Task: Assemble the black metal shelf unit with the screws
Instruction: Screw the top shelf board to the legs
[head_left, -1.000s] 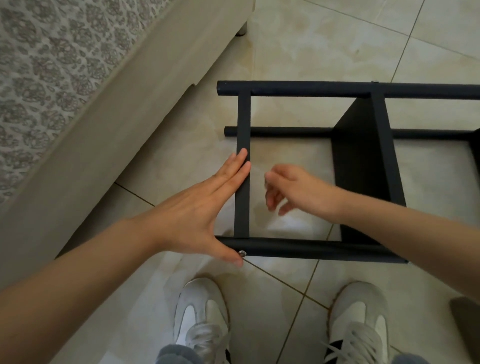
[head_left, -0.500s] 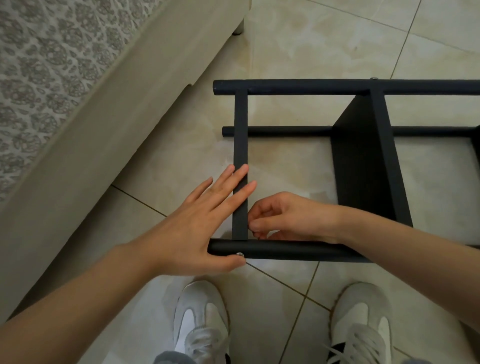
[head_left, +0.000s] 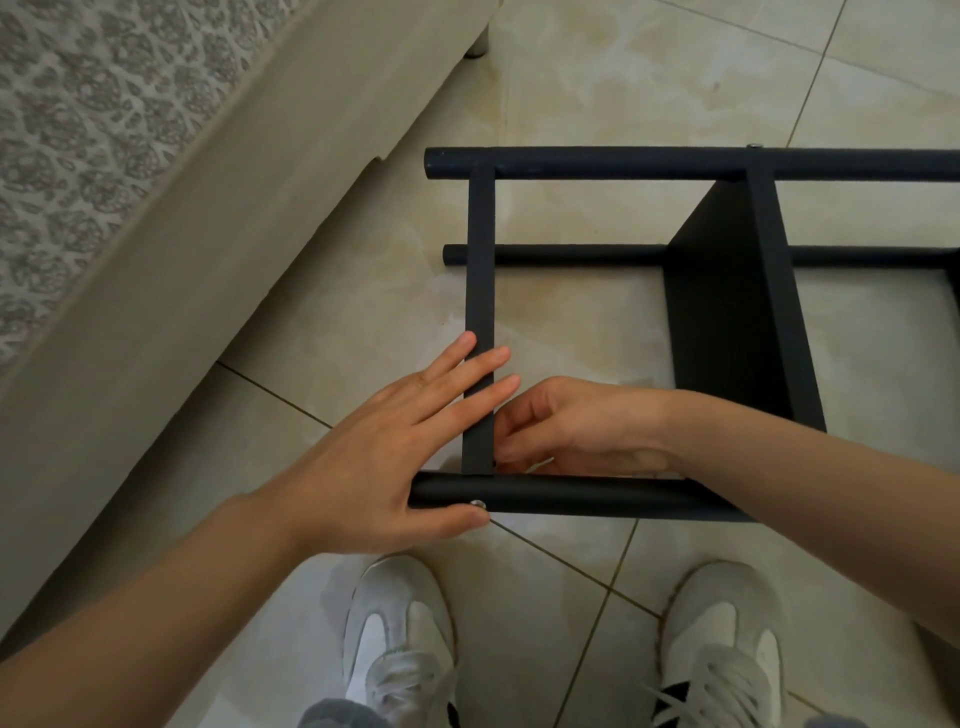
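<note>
The black metal shelf unit (head_left: 675, 163) lies on its side on the tiled floor, with round tubes, a flat crossbar (head_left: 480, 270) and a black shelf panel (head_left: 727, 312). My left hand (head_left: 384, 457) lies flat, its fingers spread over the crossbar and its thumb against the near tube (head_left: 571, 496) beside a silver screw head (head_left: 476, 503). My right hand (head_left: 566, 428) is curled inside the frame at the joint of crossbar and near tube, fingertips pinched together. What they pinch is hidden. A second screw (head_left: 754, 146) shows on the far tube.
A beige bed base (head_left: 218, 218) with a patterned cover runs diagonally along the left, its leg (head_left: 478, 44) at the top. My two white sneakers (head_left: 400, 639) stand just below the near tube. Open tiled floor lies beyond the frame.
My right hand has dropped from above the frame's opening to the joint at the near tube and curled up. My left hand has stayed on the crossbar, fingers spreading slightly.
</note>
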